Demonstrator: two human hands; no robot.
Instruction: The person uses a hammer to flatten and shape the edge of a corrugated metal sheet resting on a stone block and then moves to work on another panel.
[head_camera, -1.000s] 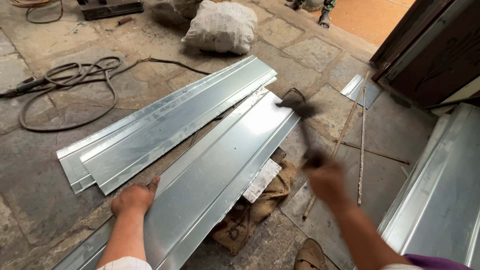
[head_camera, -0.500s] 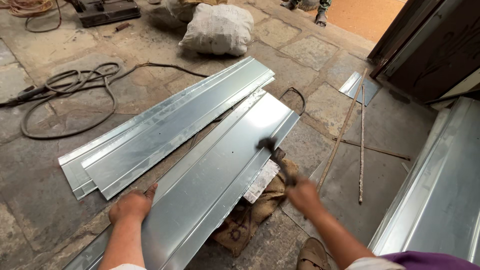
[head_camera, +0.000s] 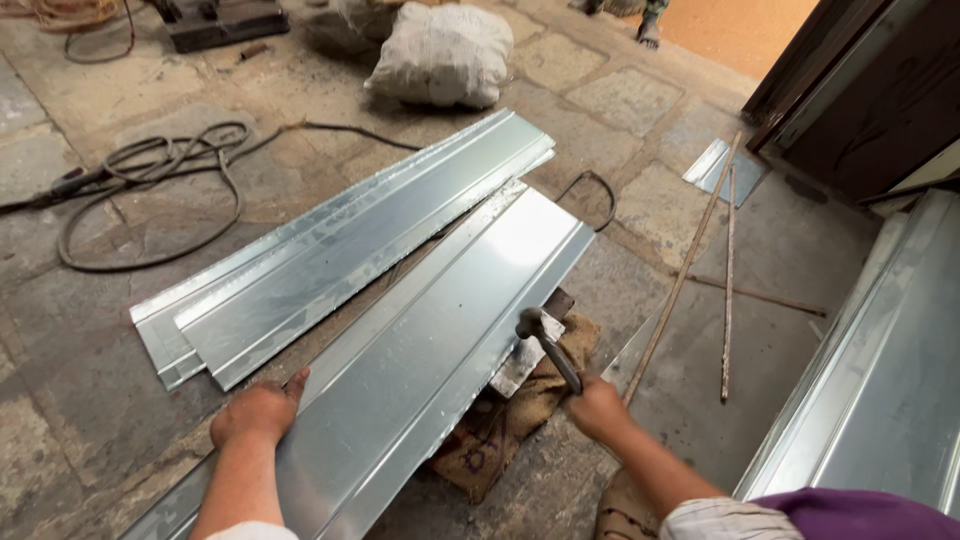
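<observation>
Head view. A long, bright galvanised steel sheet with folded lengthwise ribs lies diagonally on the stone floor, its near right edge resting over a small metal block set on a brown burlap sack. The left hand lies flat, palm down, on the sheet's left edge, pressing it to the floor. The right hand is closed around the handle of a dark steel hammer, whose head meets the sheet's right edge just above the block. Two similar folded sheets lie stacked beside the first, toward the floor's far left; a coiled black hose and a grey filled sack lie beyond them. Thin metal rods lie to the right, near further sheeting at the right edge.

Risks, as judged: a blow landing off the block could dent or kink the thin edge; the sheet may slide under the flat hand; its raw edges could cut bare fingers.
</observation>
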